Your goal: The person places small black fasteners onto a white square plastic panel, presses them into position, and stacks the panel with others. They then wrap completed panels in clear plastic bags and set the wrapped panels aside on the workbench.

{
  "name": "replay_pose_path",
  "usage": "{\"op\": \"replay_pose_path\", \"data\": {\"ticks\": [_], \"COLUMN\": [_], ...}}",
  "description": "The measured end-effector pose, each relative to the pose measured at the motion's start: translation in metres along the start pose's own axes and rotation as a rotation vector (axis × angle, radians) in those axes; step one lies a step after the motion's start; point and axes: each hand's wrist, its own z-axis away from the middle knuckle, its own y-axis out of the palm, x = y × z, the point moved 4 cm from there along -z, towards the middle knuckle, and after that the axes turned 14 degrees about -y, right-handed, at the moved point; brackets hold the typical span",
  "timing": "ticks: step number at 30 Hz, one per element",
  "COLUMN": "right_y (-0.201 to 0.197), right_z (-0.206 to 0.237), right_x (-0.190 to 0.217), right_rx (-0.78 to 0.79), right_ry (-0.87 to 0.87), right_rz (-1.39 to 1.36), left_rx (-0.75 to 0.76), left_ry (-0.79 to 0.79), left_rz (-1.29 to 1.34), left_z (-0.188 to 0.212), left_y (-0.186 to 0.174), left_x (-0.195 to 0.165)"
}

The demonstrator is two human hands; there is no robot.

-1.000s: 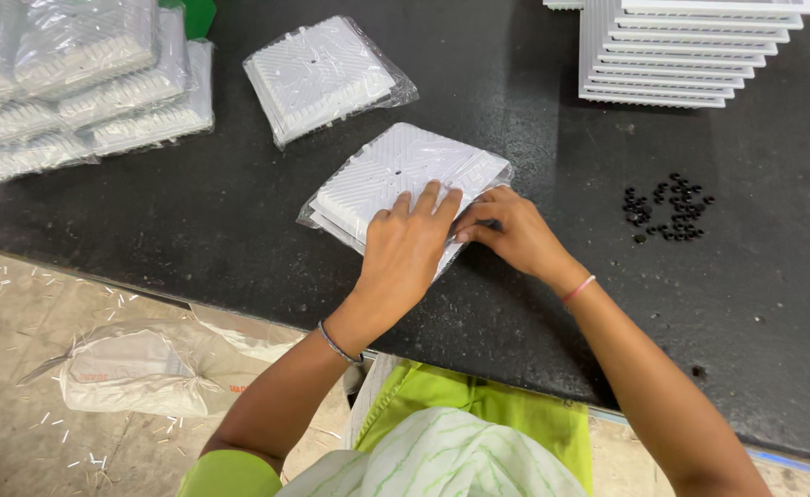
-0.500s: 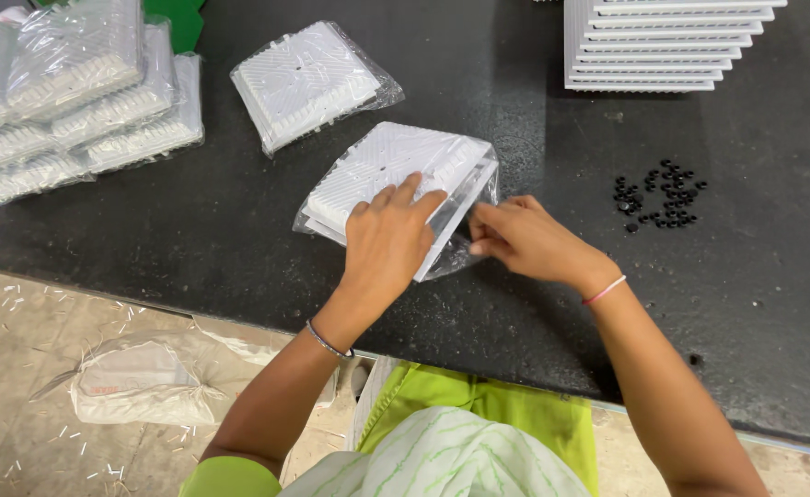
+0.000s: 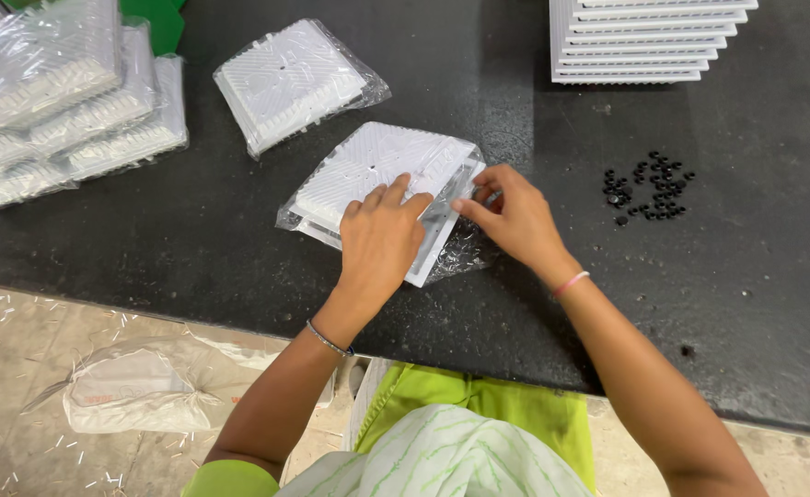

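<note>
Pressing flat on the bagged white tray stack (image 3: pixel 377 179), left hand (image 3: pixel 379 241) has slid toward its open end; right hand (image 3: pixel 514 219) fingers now pinch the bag mouth on the counter (image 3: pixel 239 239)

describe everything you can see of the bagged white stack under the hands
The bagged stack is a pile of square white ribbed plates, plastic by the look, in a clear crinkled bag. It lies flat and skewed on the black table. The left hand presses flat on its near part; the right hand pinches the loose bag end at its right edge.
</note>
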Motion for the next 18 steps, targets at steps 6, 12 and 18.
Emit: {"op": "replay_pose_path", "data": {"ticks": [6, 12, 18], "right_y": [0.005, -0.038, -0.041], "right_z": [-0.005, 0.000, 0.002], "right_x": [-0.030, -0.031, -0.017], "right_rx": [-0.015, -0.155, -0.110], "right_ry": [0.201, 0.256, 0.253], "right_rz": [-0.589, -1.030, -1.068], "left_rx": [0.024, 0.093, 0.092], "left_ry": [-0.011, -0.008, -0.068], "left_rz": [0.004, 0.220, 0.272], "left_z": [0.004, 0.005, -0.004], "left_y": [0.002, 0.005, 0.012], "left_x": [-0.007, -0.023, -0.035]}}
